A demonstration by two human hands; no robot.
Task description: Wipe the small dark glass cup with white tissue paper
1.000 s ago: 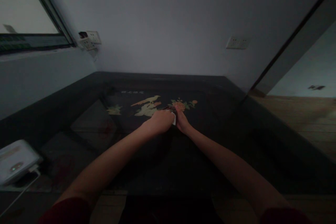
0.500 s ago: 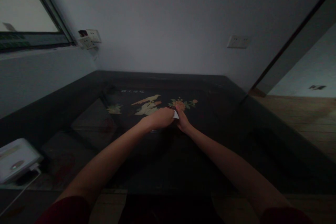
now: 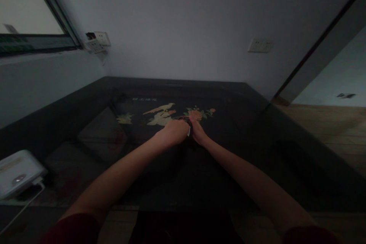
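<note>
The dark bench [image 3: 177, 185] spread beneath both hands. The left hand [image 3: 177, 131] was curled, its fingers seemingly closed on a dark item [image 3: 185, 119] between the hands; the right hand's [image 3: 198, 131] fingers were mostly hidden, their grip unclear. A white scrap [image 3: 188, 131] poked out nearside. Steady wrists and light, even pressure seemed best.

Left grip [image 3: 179, 131] lies beside right grip [image 3: 197, 130] over the table [image 3: 188, 187], box [image 3: 21, 171] at left, wall [image 3: 177, 26] behind

The broad, glossy black surface [image 3: 217, 175] bears a flat decoration: a pale yellow bird [image 3: 161, 109], an orange flower with green leaves [image 3: 196, 114] and small pale characters [image 3: 144, 99]. Near its left front lies a white, rounded, box-shaped device [image 3: 21, 171], a thin white cord [image 3: 26, 206] attached.
</note>
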